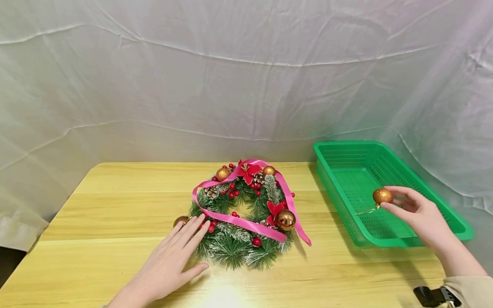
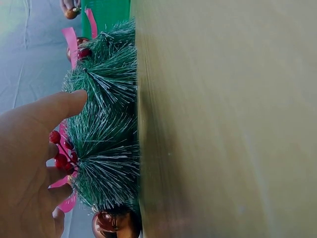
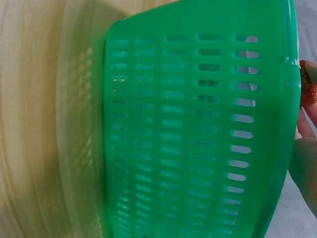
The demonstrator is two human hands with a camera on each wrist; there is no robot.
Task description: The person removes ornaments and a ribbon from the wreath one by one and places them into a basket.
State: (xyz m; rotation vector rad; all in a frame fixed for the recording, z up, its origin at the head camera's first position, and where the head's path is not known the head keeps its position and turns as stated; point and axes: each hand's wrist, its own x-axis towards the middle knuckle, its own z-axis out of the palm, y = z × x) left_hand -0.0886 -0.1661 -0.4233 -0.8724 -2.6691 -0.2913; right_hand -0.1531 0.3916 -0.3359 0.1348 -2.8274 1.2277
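Note:
A green Christmas wreath (image 1: 230, 252) with red berries, red flowers, pinecones and gold balls lies on the table, a pink ribbon (image 1: 246, 223) draped loosely across it. My left hand (image 1: 169, 259) rests at the wreath's near left side, fingers straight and spread, fingertips at the berries (image 2: 60, 159) and ribbon. Between thumb and fingers, my right hand (image 1: 423, 216) pinches a glittery gold Christmas ball (image 1: 382, 196) over the green basket. A thin clear strand hangs from the ball's cap. In the right wrist view the basket wall hides most of that hand.
The green plastic basket (image 1: 335, 192) with slotted walls stands on the right of the wooden table (image 1: 115, 222). A pale cloth (image 1: 231, 85) hangs behind and at both sides. A black wrist device (image 1: 435, 296) sits by the right sleeve.

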